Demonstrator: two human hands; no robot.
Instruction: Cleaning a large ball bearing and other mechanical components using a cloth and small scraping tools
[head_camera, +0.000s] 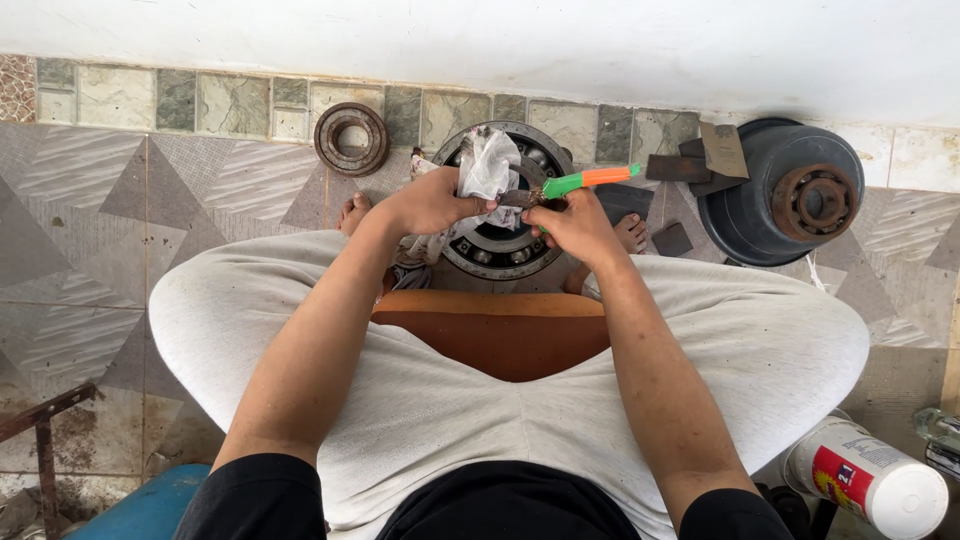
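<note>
We count two hands, one large ball bearing (505, 250), one smaller rusty bearing ring (351, 139), one dark round bowl (775, 195) with a rusty hub (814, 200) inside, and one white plastic bottle (868, 480).

The floor (120, 250) is covered with grey tiles in triangle patterns, quite dirty near 8 o'clock. At 12 o'clock a band of small stone-coloured tiles (230, 105) runs under a white wall (500, 40). The person sits on a low brown stool (495, 335), in light trousers, with bare feet beside the bearing.

The large bearing lies flat on the floor at 12 o'clock from the stool, between the feet. It is a steel ring with shiny balls visible between its inner and outer races, partly hidden under the hands. The left hand (430, 203) is pressed together on a crumpled white rag (487, 165) above the bearing. The right hand (577, 228) is closed around a small tool with a green and orange handle (588, 179), which points toward 2 o'clock. The bowl stands at 2 o'clock, the small ring at 11 o'clock, the bottle at 4 o'clock.
</note>
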